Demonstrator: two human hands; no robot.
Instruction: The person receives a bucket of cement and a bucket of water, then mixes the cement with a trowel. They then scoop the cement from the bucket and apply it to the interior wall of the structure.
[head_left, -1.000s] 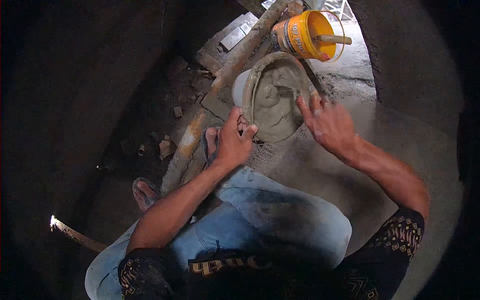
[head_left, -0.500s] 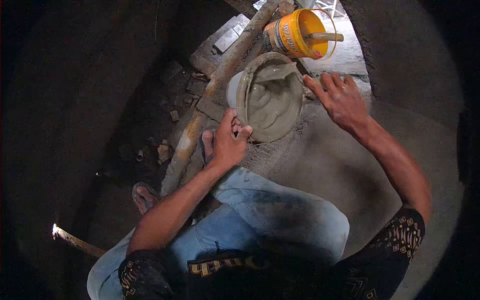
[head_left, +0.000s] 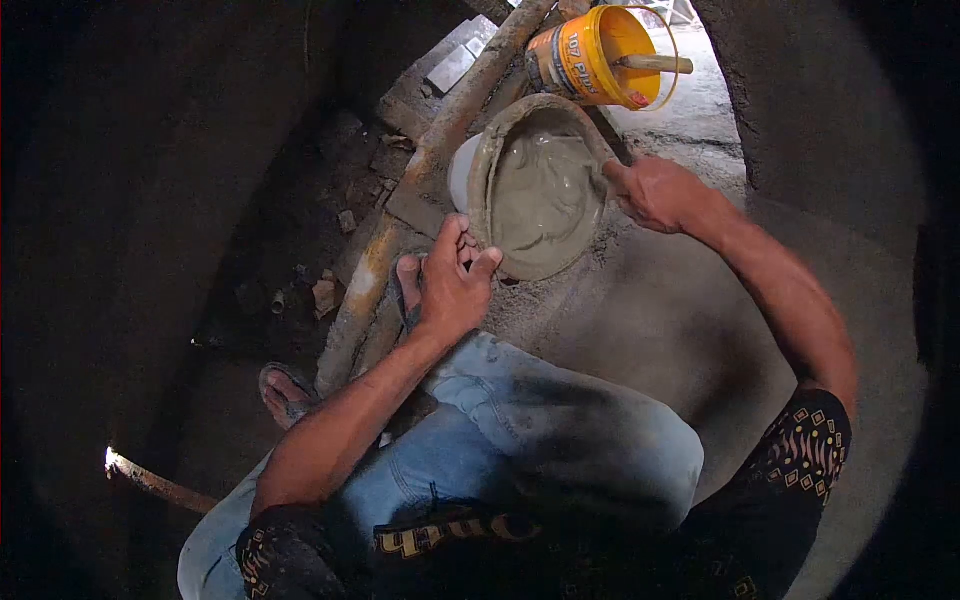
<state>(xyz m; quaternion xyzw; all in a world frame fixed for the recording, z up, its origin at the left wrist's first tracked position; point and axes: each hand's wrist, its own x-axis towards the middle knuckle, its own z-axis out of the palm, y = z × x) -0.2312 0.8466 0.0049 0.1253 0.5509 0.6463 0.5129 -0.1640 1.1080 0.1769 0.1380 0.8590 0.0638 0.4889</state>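
Note:
A round bucket (head_left: 480, 180) of wet grey mortar (head_left: 545, 195) is tilted with its mouth toward me. My left hand (head_left: 460, 275) grips its lower left rim, thumb on the near side and fingers curled at the edge. At the right rim is my right hand (head_left: 665, 195), closed, its fingertips right by the bucket's edge. Whether it grips the rim or a tool there is hidden. Smooth folds and a wet shine mark the mortar's surface.
Beyond the mortar bucket lies a yellow bucket (head_left: 570, 65) on its side, a wooden handle (head_left: 655, 64) sticking out. A rusty, dirt-crusted pole (head_left: 425, 170) runs diagonally on the left, beside rubble (head_left: 325, 297). My bent knee (head_left: 650, 440) is below.
My right hand has come down and left to the bucket's rim, its spread fingers now closed. A raised flat shape in the mortar is gone from view. My left hand keeps its grip.

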